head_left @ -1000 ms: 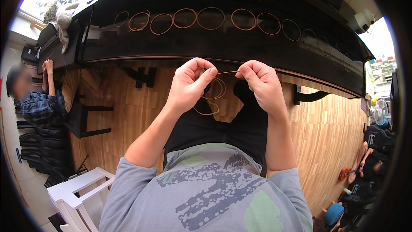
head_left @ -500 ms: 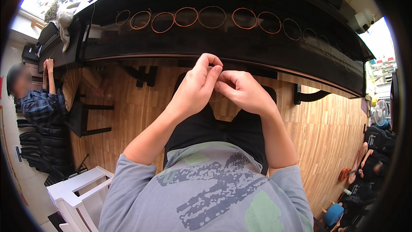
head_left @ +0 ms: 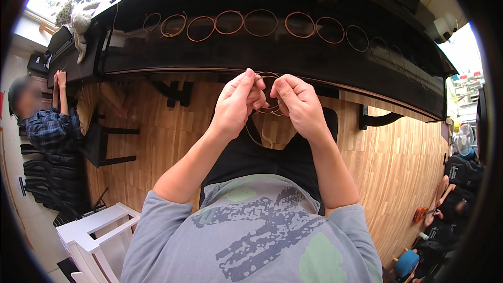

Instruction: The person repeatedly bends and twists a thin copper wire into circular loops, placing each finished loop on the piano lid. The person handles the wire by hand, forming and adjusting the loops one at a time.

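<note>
My left hand (head_left: 237,102) and my right hand (head_left: 296,104) are raised close together over my lap, both pinching one thin copper-coloured wire (head_left: 269,109) that is being wound into a small coil. A loose tail of the wire hangs down between my wrists. Just beyond my hands runs the black closed lid of a piano (head_left: 272,52). On it lies a row of several finished wire coils (head_left: 261,22), copper on the left and thinner, darker ones toward the right.
A person in a plaid shirt (head_left: 44,126) sits at the far left beside a black bench (head_left: 105,141). A white stool (head_left: 94,236) stands at lower left on the wooden floor. Bags and another person's hand lie at the right edge.
My hands, apart a second ago with the wire loop open between them, came together and have now risen slightly toward the piano edge, still winding the wire.
</note>
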Action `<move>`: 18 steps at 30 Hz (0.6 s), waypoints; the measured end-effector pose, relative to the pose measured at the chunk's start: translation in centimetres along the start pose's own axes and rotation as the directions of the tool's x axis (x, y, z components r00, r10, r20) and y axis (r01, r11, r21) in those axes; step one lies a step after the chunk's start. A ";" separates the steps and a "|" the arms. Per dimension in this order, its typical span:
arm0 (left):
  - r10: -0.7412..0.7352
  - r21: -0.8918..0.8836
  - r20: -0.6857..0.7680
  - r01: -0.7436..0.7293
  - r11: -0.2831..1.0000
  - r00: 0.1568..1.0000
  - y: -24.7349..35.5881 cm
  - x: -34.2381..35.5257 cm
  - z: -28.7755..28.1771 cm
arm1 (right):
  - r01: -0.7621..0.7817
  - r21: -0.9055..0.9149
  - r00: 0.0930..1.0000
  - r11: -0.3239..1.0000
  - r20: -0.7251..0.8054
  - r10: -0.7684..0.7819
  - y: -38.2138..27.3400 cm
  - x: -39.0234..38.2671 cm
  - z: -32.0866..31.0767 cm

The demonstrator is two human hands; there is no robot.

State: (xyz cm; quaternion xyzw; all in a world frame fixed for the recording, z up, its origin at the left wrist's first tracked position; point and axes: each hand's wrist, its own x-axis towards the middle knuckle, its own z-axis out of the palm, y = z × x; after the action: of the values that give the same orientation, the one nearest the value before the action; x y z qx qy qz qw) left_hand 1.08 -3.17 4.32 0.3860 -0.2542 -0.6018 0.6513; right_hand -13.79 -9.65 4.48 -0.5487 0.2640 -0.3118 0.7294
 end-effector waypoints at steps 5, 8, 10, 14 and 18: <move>-0.026 -0.033 0.029 0.027 0.999 0.999 0.5 -0.1 -0.6 | -0.059 0.089 0.995 0.994 0.089 0.051 0.3 0.1 -0.6; -0.043 0.057 0.016 0.042 0.997 0.999 0.7 -0.3 -0.3 | -0.125 0.132 0.987 0.983 0.119 0.110 -0.4 0.3 -1.0; -0.032 0.116 0.016 0.030 0.993 0.999 0.8 -0.4 -0.2 | -0.120 0.163 0.991 0.979 0.071 0.110 -0.8 0.3 -0.4; 0.054 0.273 -0.009 -0.049 0.961 0.998 1.1 -0.3 0.2 | -0.130 0.191 0.989 0.973 0.089 0.115 -0.7 0.3 -0.6; 0.152 0.509 -0.064 -0.099 0.855 0.986 1.2 -0.2 -0.1 | -0.157 0.021 0.984 0.987 0.093 0.155 -0.6 0.3 -0.7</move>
State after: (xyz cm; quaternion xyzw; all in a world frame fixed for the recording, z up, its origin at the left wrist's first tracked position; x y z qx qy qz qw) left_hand 1.85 -2.95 5.29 0.5553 -0.3936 -0.4504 0.5779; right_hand -14.24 -10.44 4.87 -0.5296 0.2684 -0.2322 0.7704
